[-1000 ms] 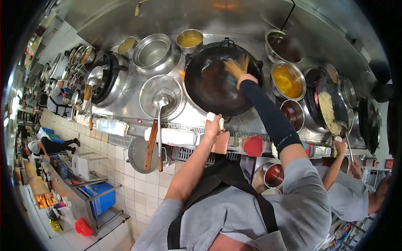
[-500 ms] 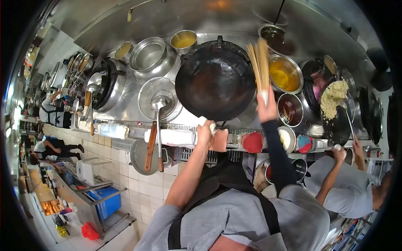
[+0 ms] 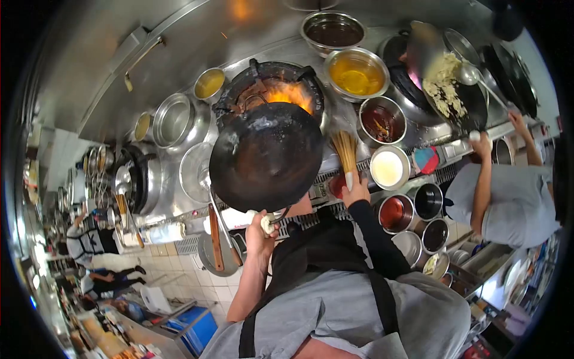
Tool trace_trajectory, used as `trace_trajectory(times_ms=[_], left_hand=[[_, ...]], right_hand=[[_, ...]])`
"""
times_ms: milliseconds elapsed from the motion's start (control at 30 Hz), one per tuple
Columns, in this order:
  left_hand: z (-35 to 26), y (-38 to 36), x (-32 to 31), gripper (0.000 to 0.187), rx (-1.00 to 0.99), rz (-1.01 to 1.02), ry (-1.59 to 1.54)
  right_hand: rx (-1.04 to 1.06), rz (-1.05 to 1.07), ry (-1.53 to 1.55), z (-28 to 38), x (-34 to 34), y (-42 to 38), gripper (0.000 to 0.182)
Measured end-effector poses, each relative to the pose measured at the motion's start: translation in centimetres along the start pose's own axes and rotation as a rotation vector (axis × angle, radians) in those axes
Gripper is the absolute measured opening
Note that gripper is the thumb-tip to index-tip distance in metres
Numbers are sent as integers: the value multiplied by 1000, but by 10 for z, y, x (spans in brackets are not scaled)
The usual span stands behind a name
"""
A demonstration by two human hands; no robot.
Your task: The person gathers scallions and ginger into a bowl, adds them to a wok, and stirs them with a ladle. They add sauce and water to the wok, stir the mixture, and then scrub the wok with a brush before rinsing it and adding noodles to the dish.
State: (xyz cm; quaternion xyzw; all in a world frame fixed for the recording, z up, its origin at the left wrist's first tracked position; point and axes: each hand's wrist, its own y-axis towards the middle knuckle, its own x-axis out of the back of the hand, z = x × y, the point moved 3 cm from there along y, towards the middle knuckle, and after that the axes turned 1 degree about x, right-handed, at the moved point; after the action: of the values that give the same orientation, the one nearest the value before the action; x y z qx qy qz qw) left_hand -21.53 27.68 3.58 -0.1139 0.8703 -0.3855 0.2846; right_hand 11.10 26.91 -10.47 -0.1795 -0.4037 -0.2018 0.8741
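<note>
A black wok [image 3: 266, 158] is lifted and tilted off its burner [image 3: 281, 90], where orange flames burn. My left hand [image 3: 261, 234] is closed round the wok's handle with a white cloth. In my right hand [image 3: 355, 191] is a bamboo brush [image 3: 345, 152], its bristles pointing up and away from me, just right of the wok. A strainer [image 3: 194, 173] lies left of the wok, with a ladle [image 3: 222, 224] resting across it.
Bowls of yellow liquid [image 3: 357, 75], dark red sauce [image 3: 383, 121] and white liquid [image 3: 387, 167] stand at the right. Beyond them a co-worker [image 3: 508, 197] tosses food [image 3: 443, 87] in another wok. Further people work at the far left.
My left hand has raised the wok and drawn it toward me, uncovering the flames. The brush has come down closer to my body. The view has turned, and the co-worker's food has moved.
</note>
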Motion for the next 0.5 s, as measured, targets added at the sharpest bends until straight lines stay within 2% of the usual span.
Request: trace_trajectory(times_ms=[67,100,133,200,233,333,400,467,500], left_hand=[[-8,15,-2,16,-28,-45,52],[-11,25,-6,18,-43,-18,72],[-13,35,-11,17,-27,-15,48],[-8,93,-7,14,-30,88,-6],[-3,117,-11,13,-67,76,-21],[1,151,-27,15,-113,120,86],[6,193,-24,18,-126,156,103],[13,218,-12,21,-20,279,169],[15,204,-15,24,-9,242,128]], right_hand=[[25,20,-98,-14,-12,11,91],[-96,249,-68,-6,1,14,93],[-115,262,-52,-6,4,14,92],[3,217,-12,-22,2,6,89],[10,193,-44,-29,-2,2,86],[-130,64,-171,-10,22,-43,62],[-134,-77,-111,-8,25,-79,51],[-141,-54,-36,7,32,-126,49],[-105,-17,73,-9,12,-146,47]])
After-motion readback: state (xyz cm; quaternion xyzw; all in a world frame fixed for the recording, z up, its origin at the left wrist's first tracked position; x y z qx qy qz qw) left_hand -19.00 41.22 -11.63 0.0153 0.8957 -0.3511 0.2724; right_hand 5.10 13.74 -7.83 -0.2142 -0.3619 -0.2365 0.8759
